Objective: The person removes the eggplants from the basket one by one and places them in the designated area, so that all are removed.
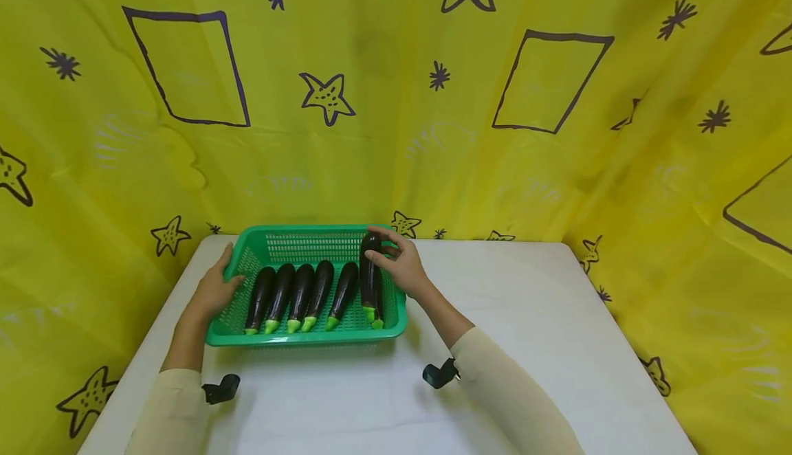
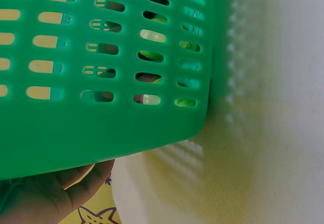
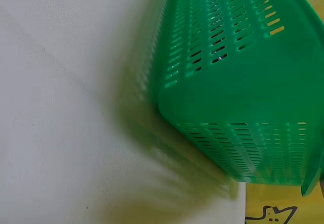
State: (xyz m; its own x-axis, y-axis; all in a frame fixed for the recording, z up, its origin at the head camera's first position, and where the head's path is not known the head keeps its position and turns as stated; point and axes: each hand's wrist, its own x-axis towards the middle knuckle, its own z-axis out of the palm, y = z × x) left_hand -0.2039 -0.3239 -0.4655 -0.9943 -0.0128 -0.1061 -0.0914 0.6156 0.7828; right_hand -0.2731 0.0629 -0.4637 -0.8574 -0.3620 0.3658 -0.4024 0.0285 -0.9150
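Pinching the dark far end of an eggplant (image 1: 370,273), the right hand (image 1: 401,266) curls thumb and fingers round it at the right side of the green basket (image 1: 307,335). That eggplant lies in the basket as the rightmost of a row, its long axis running near to far, its green stem cap pointing toward the near rim and its rounded dark end toward the far wall. It sits slightly higher than its neighbours and seems to rest against another eggplant at its near end, though that contact is hard to make out. The grip is on the far tip, so the rest of the body stretches from the hand toward the person.

The left hand (image 1: 218,289) presses its fingers against the left wall of the basket, fingers fairly straight and closed round nothing; it lies well apart from the held eggplant, with five more eggplants (image 1: 301,297) between them, all lying the same way. The basket stands on a white table (image 1: 526,317) near its far left part.
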